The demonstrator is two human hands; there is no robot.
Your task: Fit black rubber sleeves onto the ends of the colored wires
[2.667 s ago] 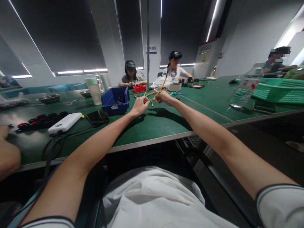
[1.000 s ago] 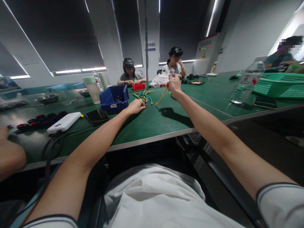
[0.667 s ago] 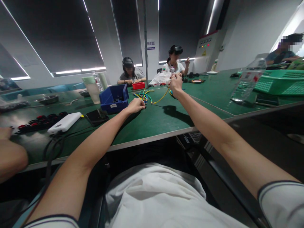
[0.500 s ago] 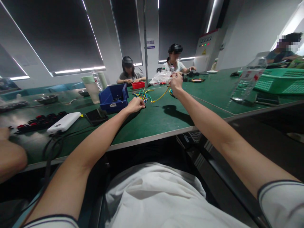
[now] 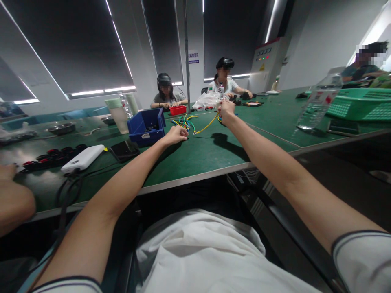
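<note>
One yellow wire (image 5: 208, 127) slants down from the right hand (image 5: 226, 110), its low end just beside the wire pile (image 5: 187, 120). The right fingers pinch it. The left hand (image 5: 177, 135) is by the pile, fingers bent; I can't tell whether they grip anything. A blue bin (image 5: 148, 139) sits close on the left. Green table top (image 5: 198, 158) spreads to its pale front edge (image 5: 195, 177).

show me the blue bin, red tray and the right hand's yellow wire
Blue bin (image 5: 154, 137), head view: front wall
Red tray (image 5: 178, 111), head view: front wall
Yellow wire (image 5: 210, 125), head view: visible middle
</note>
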